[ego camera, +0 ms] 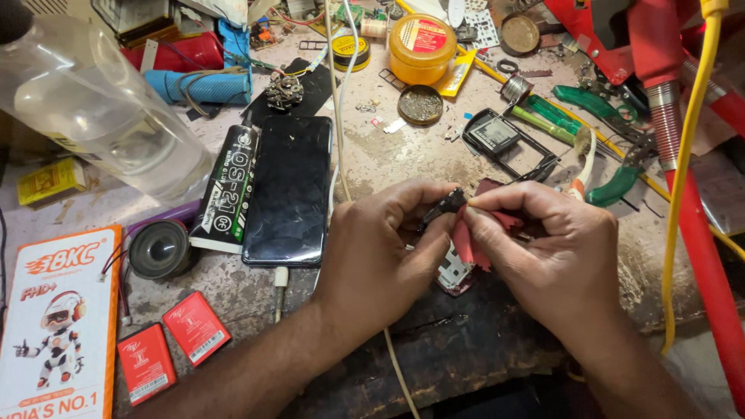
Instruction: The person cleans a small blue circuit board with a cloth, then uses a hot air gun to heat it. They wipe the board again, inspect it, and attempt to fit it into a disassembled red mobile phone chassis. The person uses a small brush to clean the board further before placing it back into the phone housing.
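The scarred, dusty workbench spreads under everything, its near edge darkened and cracked. On the far left lies a big clear plastic bottle, smooth and glossy, and below it an orange-and-white printed box with a cartoon robot. A black smartphone with a glassy, smudged screen lies flat near the centre, a dark tube just beside it and a small round speaker to the left of that. Two flat red battery packs sit near the front edge; a yellow tub stands at the back, and green-handled pliers lie to the right. The left hand is pinched shut on a small black part, held just above a small metal-and-red phone body on the bench. The right hand has thumb and fingers pressed together on a scrap of red cloth, which touches that black part. Judging by the grip, the step in hand is wiping or cleaning the part; it calls for light, steady rubbing so the tiny piece does not slip.
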